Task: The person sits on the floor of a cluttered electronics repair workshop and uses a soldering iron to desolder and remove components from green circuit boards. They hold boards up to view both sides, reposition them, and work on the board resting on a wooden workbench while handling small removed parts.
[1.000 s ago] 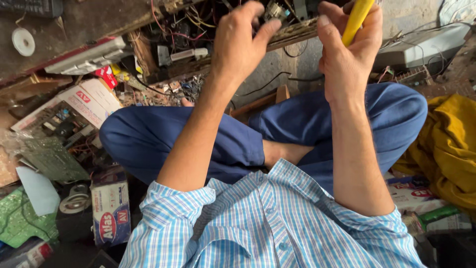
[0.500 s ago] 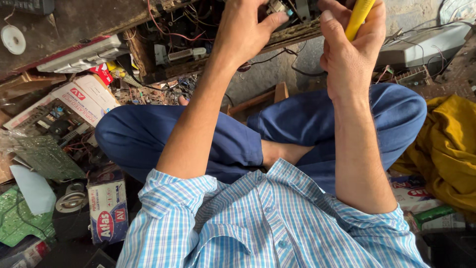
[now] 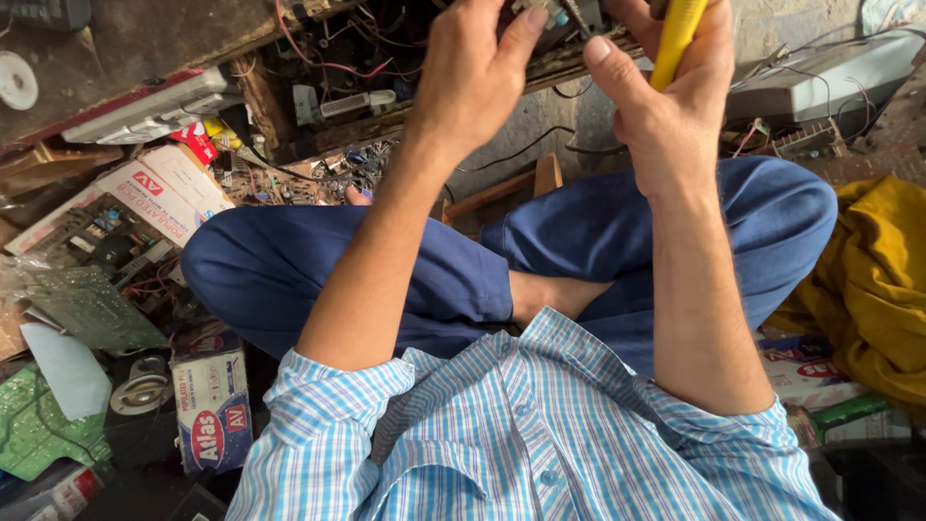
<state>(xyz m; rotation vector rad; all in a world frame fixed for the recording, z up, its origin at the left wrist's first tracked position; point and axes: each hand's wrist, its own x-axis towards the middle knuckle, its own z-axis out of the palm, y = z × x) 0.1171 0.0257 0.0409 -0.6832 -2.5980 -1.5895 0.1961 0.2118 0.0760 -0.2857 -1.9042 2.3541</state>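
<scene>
**Work on an opened electronics chassis, seen from above**

Evidently mid-job, the seated person had both hands raised to the opened dark electronics chassis with tangled red and black wires (image 3: 386, 68), which stood at the top of the view just beyond the crossed legs. The left hand (image 3: 473, 82) was pinched, thumb against fingers, on a small grey metal component (image 3: 552, 13) at the chassis edge. The right hand (image 3: 666, 106) was clenched around a yellow plastic tool handle (image 3: 675, 39); the working tip lay out of sight, so the kind of tool could not be told. Judged from this, the casing was already open and its boards exposed, while the component was not yet free of the chassis and nothing was closed up again.

Textures contrasted sharply. The chassis interior looked dusty, with thin insulated wires looping over a worn wooden-looking edge. The tool handle was smooth and glossy. Around the legs, in soft blue cloth trousers (image 3: 318, 280), the floor carried a green printed circuit board (image 3: 82, 304), flat and stippled with solder points, a small printed cardboard box (image 3: 212, 400) with scuffed corners, a crumpled yellow cloth (image 3: 873, 280) and a grey flat plastic device casing (image 3: 830, 77). The checked blue-and-white cotton shirt (image 3: 540, 434) filled the lower frame.
</scene>
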